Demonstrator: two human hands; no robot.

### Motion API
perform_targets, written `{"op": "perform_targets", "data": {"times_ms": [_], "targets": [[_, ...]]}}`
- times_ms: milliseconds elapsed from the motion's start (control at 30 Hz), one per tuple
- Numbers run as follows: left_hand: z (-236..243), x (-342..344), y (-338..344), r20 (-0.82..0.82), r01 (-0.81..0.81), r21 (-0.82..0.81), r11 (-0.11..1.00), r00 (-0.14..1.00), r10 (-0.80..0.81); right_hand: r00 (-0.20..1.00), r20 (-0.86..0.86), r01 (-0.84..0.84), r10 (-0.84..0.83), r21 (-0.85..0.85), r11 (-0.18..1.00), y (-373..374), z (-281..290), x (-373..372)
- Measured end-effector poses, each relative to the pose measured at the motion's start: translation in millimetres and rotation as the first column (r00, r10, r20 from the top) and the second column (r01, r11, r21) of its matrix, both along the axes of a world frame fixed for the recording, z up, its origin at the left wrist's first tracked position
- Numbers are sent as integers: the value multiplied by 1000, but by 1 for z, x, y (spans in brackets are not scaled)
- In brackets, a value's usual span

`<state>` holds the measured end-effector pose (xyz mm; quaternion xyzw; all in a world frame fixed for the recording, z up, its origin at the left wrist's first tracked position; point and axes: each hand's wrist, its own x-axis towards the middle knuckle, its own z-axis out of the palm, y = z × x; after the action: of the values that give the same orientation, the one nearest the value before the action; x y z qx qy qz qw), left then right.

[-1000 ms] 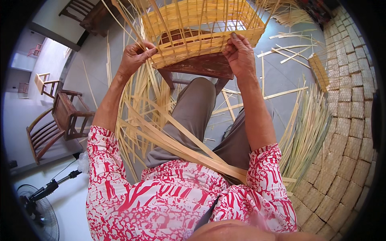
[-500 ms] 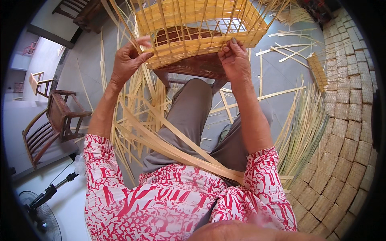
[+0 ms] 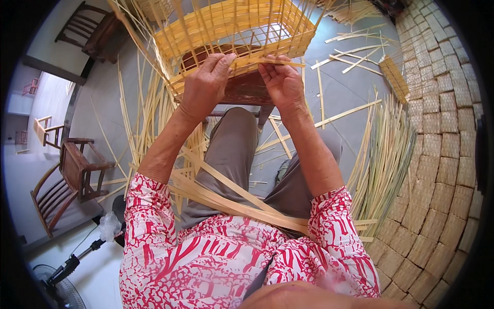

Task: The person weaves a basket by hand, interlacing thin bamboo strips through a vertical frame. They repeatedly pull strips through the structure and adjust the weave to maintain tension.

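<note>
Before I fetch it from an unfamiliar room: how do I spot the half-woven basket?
Start at the person's grey trousers; just beyond them stands a reddish-brown wooden seat. The half-woven basket is over it. Unlike the pale loose strips nearby, it's bright yellow, box-shaped and bristling with stakes.

Wooden seat [image 3: 249, 90]: yellow woven basket [image 3: 234, 21], resting right on top.
Grey floor [image 3: 343, 93]: loose strips [image 3: 356, 61] crisscrossing here, a strip bundle [image 3: 385, 149] fanning there.
</note>
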<state>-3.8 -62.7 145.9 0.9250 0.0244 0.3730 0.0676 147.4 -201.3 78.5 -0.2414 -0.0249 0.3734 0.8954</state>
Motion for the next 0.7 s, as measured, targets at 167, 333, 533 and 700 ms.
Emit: {"op": "perform_targets", "data": {"times_ms": [167, 333, 533, 700], "targets": [[0, 7, 7, -82, 30, -31, 999, 996, -32, 996, -33, -75, 82, 170, 983, 1, -2, -2], [5, 12, 10, -22, 184, -297, 937, 980, -200, 959, -101, -229, 265, 281, 932, 2, -11, 2], [16, 10, 24, -95, 265, -435, 861, 937, -337, 746, 608, -121, 273, -280, 952, 5, 47, -14], [16, 12, 27, -111, 224, -510, 831, 940, -322, 575, 775, -19, 260, -306, 952, 9, 51, -13]]}}
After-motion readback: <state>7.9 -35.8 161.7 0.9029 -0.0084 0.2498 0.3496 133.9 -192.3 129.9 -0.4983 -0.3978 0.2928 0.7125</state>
